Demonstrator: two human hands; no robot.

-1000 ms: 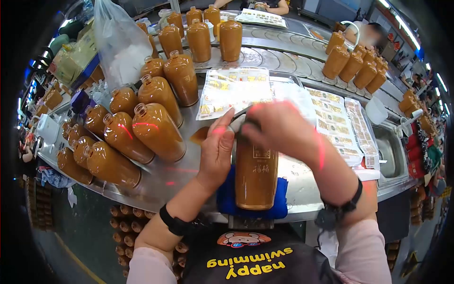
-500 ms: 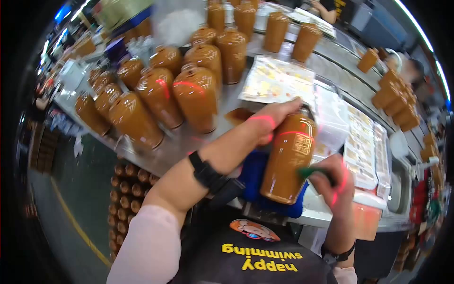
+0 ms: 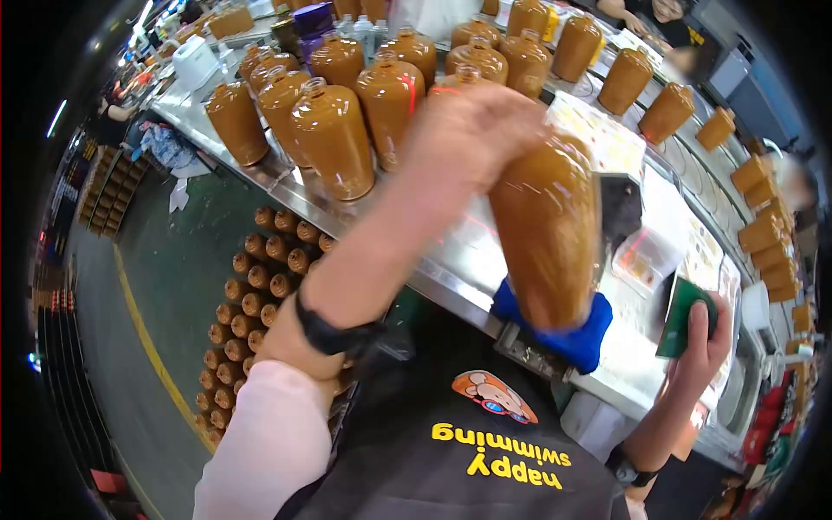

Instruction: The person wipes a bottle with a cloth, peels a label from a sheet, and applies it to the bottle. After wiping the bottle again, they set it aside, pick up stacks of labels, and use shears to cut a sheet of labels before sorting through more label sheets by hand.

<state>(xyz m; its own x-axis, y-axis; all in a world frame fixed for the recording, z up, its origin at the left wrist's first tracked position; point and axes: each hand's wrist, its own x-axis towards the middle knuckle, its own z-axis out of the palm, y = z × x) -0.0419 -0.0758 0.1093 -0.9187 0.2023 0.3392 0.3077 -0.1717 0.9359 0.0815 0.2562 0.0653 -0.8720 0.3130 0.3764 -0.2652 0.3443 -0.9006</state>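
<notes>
My left hand (image 3: 494, 126) is wrapped round the neck end of a glossy brown bottle (image 3: 548, 234), blurred by motion and tilted over a blue cloth-like rest (image 3: 589, 334) at the bench edge. My right hand (image 3: 706, 334) pinches a flat dark green piece (image 3: 680, 319) out to the right, apart from the bottle. A dark block (image 3: 620, 204) is just right of the bottle. Behind it lies a sheet of small labels (image 3: 598, 130).
Several brown bottles (image 3: 334, 143) stand on the metal bench (image 3: 433, 260) at the left. More bottles (image 3: 277, 251) are grouped low beside the bench. A clear plastic box (image 3: 646, 260) and a sink (image 3: 741, 390) are at the right. A person (image 3: 650, 26) is at the top.
The view has shifted. My left hand has lifted the bottle off the blue rest, and its printed mark no longer shows. My right hand has moved away from the bottle with the green piece.
</notes>
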